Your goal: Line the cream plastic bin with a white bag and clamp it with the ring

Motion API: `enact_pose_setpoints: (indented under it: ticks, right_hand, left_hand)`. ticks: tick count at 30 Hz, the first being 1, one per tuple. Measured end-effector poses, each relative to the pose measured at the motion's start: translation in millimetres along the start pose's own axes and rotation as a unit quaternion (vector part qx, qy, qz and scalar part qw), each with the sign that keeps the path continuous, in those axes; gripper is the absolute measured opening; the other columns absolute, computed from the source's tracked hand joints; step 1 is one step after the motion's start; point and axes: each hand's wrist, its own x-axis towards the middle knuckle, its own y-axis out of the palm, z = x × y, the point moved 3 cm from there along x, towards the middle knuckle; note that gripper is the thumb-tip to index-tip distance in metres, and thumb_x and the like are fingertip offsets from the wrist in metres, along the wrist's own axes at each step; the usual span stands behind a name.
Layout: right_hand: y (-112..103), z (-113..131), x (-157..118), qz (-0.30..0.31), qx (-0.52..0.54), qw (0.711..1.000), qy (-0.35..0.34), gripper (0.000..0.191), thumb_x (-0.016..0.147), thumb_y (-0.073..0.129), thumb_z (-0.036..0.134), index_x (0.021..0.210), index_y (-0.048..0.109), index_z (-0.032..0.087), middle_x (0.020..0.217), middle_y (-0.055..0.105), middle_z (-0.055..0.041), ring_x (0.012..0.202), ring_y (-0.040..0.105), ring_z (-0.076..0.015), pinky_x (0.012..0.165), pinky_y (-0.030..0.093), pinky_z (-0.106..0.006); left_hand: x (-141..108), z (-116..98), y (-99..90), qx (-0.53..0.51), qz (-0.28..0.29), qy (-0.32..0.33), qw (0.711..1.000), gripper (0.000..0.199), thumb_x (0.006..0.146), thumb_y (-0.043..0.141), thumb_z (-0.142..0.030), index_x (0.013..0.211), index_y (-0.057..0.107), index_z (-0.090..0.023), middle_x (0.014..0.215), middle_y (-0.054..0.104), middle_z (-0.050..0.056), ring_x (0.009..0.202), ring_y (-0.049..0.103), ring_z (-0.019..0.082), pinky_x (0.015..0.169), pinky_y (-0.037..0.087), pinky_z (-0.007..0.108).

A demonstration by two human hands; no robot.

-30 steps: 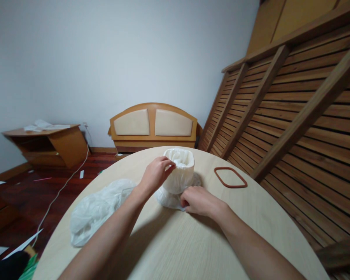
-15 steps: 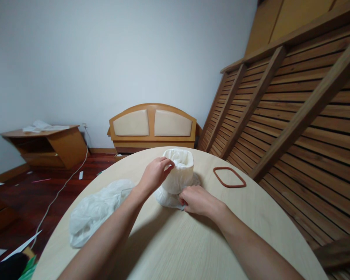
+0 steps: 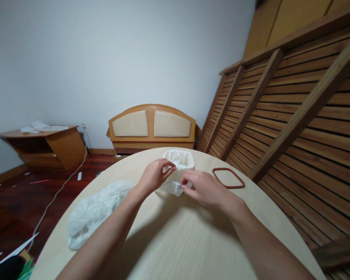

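A small white trash bin (image 3: 189, 167) stands upright near the far side of the round table, with a thin white plastic bag (image 3: 175, 187) lining it and folded down over its outside. My left hand (image 3: 156, 174) pinches the bag at the bin's near rim, thumb and forefinger together. Lower on the near side, my right hand (image 3: 202, 186) is closed on the bag's hanging edge. Part of the bin is behind my hands. To their right, a brown rounded-square ring (image 3: 229, 186) lies flat on the table.
A crumpled heap of white plastic bags (image 3: 96, 212) lies on the left of the pale table (image 3: 175, 241). Beyond are a headboard (image 3: 151, 140), a low cabinet (image 3: 55, 149) with papers, and a slatted wooden frame (image 3: 303, 116) leaning at right. A white cable (image 3: 62, 186) crosses the floor.
My right hand has risen from the table beside the bin's base, lifting the bag's loose edge up along the bin's side. My left hand stays at the rim.
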Motion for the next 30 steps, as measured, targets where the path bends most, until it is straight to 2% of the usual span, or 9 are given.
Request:
enact_pose_setpoints:
  ticks: [4, 7, 15, 18, 21, 26, 30]
  right_hand:
    - [-16.1, -8.1, 0.5, -0.115, -0.015, 0.993, 0.002, 0.008, 0.094, 0.058, 0.019, 0.094, 0.066, 0.019, 0.095, 0.068, -0.005, 0.088, 0.063, -0.0193, 0.078, 0.046, -0.03]
    - [-21.0, -13.7, 0.7, -0.179, -0.005, 0.984, 0.009, 0.007, 0.095, 0.058, 0.02, 0.095, 0.066, 0.019, 0.097, 0.069, -0.0052, 0.093, 0.064, -0.0201, 0.082, 0.047, -0.031]
    - [-11.6, -27.9, 2.4, -0.249, 0.024, 0.965, 0.079, 0.008, 0.093, 0.061, 0.018, 0.091, 0.068, 0.021, 0.095, 0.07, -0.003, 0.084, 0.067, -0.0188, 0.077, 0.049, -0.031]
    - [-8.9, -28.9, 4.1, -0.248, 0.036, 0.964, 0.089, 0.009, 0.093, 0.06, 0.018, 0.091, 0.069, 0.021, 0.092, 0.071, -0.0027, 0.08, 0.067, -0.0181, 0.076, 0.05, -0.03]
    - [-7.1, -26.9, 4.6, -0.229, 0.04, 0.968, 0.094, 0.01, 0.093, 0.06, 0.02, 0.099, 0.068, 0.023, 0.094, 0.073, -0.0023, 0.084, 0.069, -0.0192, 0.079, 0.052, -0.032]
    - [-1.6, -22.6, 5.1, -0.173, 0.039, 0.983, 0.055, 0.027, 0.09, 0.068, 0.025, 0.116, 0.062, 0.025, 0.103, 0.074, -0.0032, 0.093, 0.07, -0.0209, 0.086, 0.053, -0.035]
    - [2.8, -23.4, 6.2, -0.146, 0.017, 0.988, 0.056, 0.03, 0.086, 0.071, 0.02, 0.115, 0.059, 0.022, 0.105, 0.072, -0.0059, 0.096, 0.069, -0.0219, 0.086, 0.053, -0.035]
  left_hand:
    - [-2.1, -11.3, -4.7, -0.013, 0.006, -0.01, 1.0, 0.03, 0.098, 0.055, -0.04, 0.095, 0.075, -0.018, 0.098, 0.077, 0.008, 0.092, 0.07, 0.023, 0.083, 0.05, 0.032]
    - [-3.6, -15.8, -5.2, -0.008, 0.025, -0.003, 1.0, 0.031, 0.094, 0.06, -0.046, 0.099, 0.074, -0.019, 0.098, 0.077, 0.007, 0.089, 0.07, 0.023, 0.082, 0.05, 0.032]
    - [-4.3, -15.9, 0.5, 0.027, 0.037, -0.02, 0.999, 0.016, 0.094, 0.062, -0.03, 0.099, 0.074, -0.022, 0.098, 0.078, 0.005, 0.085, 0.072, 0.021, 0.074, 0.05, 0.028]
    - [-3.7, -14.7, 2.2, 0.027, 0.035, -0.03, 0.999, 0.015, 0.094, 0.062, -0.028, 0.1, 0.075, -0.023, 0.098, 0.079, 0.004, 0.086, 0.073, 0.022, 0.076, 0.051, 0.028]
    - [-3.0, -13.2, 3.6, 0.016, 0.033, -0.035, 0.999, 0.016, 0.092, 0.063, -0.023, 0.102, 0.076, -0.023, 0.1, 0.08, 0.005, 0.091, 0.074, 0.023, 0.08, 0.052, 0.029]
    - [-2.8, -12.9, 3.5, 0.018, 0.028, -0.055, 0.998, 0.018, 0.092, 0.064, -0.02, 0.105, 0.076, -0.024, 0.099, 0.08, 0.004, 0.092, 0.075, 0.023, 0.08, 0.053, 0.029]
    - [-3.1, -15.0, 2.9, 0.026, 0.029, -0.061, 0.997, 0.018, 0.092, 0.064, -0.021, 0.104, 0.076, -0.025, 0.098, 0.081, 0.003, 0.092, 0.076, 0.022, 0.08, 0.053, 0.028]
